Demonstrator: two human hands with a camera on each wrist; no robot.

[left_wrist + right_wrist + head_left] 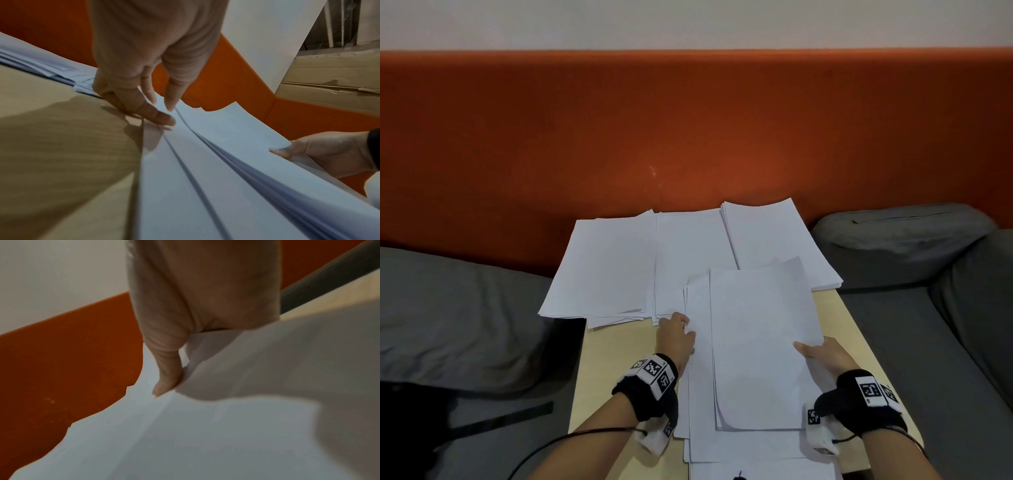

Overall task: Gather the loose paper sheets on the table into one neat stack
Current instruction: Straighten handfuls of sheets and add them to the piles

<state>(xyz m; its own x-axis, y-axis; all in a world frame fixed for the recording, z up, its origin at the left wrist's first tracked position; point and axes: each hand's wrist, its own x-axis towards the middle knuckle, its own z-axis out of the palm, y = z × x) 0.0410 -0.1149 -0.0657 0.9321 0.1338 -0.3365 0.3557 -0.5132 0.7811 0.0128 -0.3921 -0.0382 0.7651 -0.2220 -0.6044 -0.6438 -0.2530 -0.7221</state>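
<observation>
Paper lies nearest me: the loose sheets (743, 452) fanned out unevenly at the near edge of the table (616, 377), their left edges stepped rather than flush. Over them I hold a bundle of sheets (760, 342), raised on its right side, I judge so that I can lower it square onto the ones beneath.

My right hand (825, 356) grips that bundle at its right edge. In the right wrist view the thumb (167, 369) lies on top of the paper and the sheets bend up around it; the fingers beneath are hidden, so I take it as a pinch through the thickness and cannot see the underside. My left hand (676, 337) sits at the bundle's left edge, just beside it. Its fingers (156, 116) are straight and slightly spread, tips pressing down where the sheet edges step, holding nothing; I judge they steady the lower sheets and serve as a stop to align against.

Beyond the hands more paper waits: a left pile (602, 267) and a middle pile (688, 246) overlapping each other, and a thicker right pile (767, 236) whose near end the bundle covers. All three are well beyond either hand, so most of the gathering seems yet to do. Behind the table runs an orange backrest (688, 130).
</observation>
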